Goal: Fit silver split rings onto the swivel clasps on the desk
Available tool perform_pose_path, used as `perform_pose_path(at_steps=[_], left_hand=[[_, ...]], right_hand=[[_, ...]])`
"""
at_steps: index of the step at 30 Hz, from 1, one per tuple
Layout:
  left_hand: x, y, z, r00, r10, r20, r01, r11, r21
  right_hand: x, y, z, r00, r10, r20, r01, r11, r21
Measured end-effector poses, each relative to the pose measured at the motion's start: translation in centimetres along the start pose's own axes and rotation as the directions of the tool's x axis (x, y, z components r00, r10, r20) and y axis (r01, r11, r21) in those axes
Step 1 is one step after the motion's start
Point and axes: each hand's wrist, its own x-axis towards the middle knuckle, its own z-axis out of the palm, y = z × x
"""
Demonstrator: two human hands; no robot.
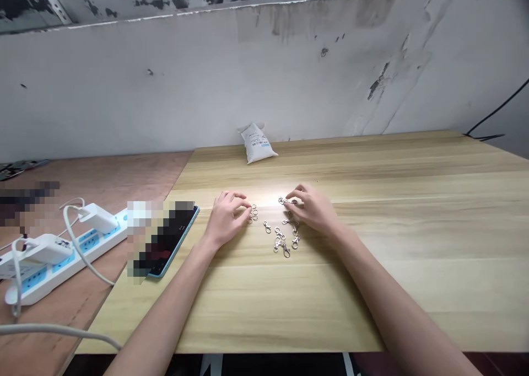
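Note:
Both my hands rest on a light wooden table [372,243]. My left hand [226,217] lies palm down, its fingertips pinched together at a small cluster of metal split rings [253,213]. My right hand [314,208] is curled, with thumb and forefinger pinching a silver lobster clasp [284,201] just off the tabletop. Several more silver clasps [284,238] lie scattered between the hands, a little nearer to me.
A small white sachet [257,143] leans by the wall at the table's far edge. A phone [171,241] lies at the table's left edge. On the brown table to the left sits a white power strip [61,254] with chargers and cables.

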Motion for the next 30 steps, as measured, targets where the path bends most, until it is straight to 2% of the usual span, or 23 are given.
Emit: perform_pose_path(at_steps=[3, 6, 10, 13, 22, 26, 30], left_hand=[[0.0, 0.1, 0.0, 0.998, 0.059, 0.028, -0.058, 0.998, -0.025], [-0.1, 0.5, 0.1, 0.986, 0.150, 0.074, -0.149, 0.989, -0.023], [-0.4, 1.8, 0.8, 0.957, 0.271, 0.107, -0.269, 0.963, -0.030], [-0.5, 2.7, 1.2, 0.940, 0.319, 0.124, -0.315, 0.948, -0.053], [-0.7, 2.6, 1.4, 0.948, 0.293, 0.123, -0.283, 0.955, -0.094], [-0.7, 2.5, 1.4, 0.952, 0.289, 0.106, -0.279, 0.956, -0.094], [-0.6, 1.9, 1.2, 0.974, 0.217, 0.064, -0.213, 0.975, -0.066]], right_hand=[[0.2, 0.1, 0.7, 0.998, -0.055, 0.011, 0.056, 0.995, -0.087], [0.5, -0.5, 1.2, 0.998, -0.053, 0.032, 0.057, 0.989, -0.137], [0.7, -1.4, 1.3, 0.995, -0.096, 0.037, 0.102, 0.969, -0.226], [0.7, -1.8, 1.6, 0.993, -0.111, 0.040, 0.117, 0.957, -0.264], [0.5, -2.0, 1.9, 0.986, -0.163, 0.021, 0.162, 0.947, -0.276], [0.5, -2.5, 1.7, 0.982, -0.181, 0.054, 0.189, 0.942, -0.278], [0.5, -3.1, 1.8, 0.984, -0.166, 0.071, 0.178, 0.954, -0.241]])
